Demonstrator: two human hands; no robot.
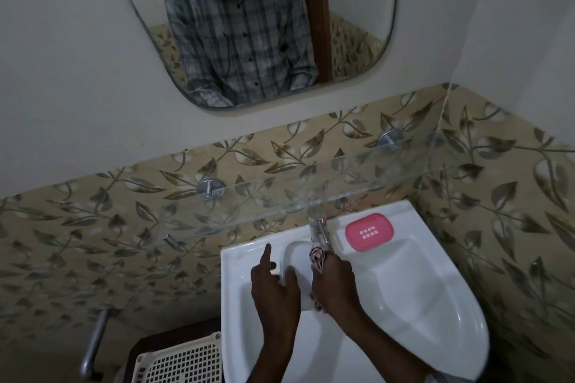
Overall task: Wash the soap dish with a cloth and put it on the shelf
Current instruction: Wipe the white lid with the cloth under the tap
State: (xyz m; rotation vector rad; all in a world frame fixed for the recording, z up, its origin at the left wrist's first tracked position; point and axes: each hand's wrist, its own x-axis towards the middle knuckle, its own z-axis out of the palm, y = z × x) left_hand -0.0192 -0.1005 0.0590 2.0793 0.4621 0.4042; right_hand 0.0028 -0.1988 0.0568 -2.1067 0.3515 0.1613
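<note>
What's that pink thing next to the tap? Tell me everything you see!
The soap dish is pink, a rounded rectangle that looks like plastic, with two rows of small holes in its middle. It lies flat and empty on the sink, right of the tap, below the glass shelf. Nothing else touches it.

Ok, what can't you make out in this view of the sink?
Head view:
cloth: mostly hidden inside the right hand gripping it.
sink drain: covered by the left hand and right hand.
tap: top blurred behind the glass shelf; water flow unclear.
basket: cut off by the bottom edge.
</note>
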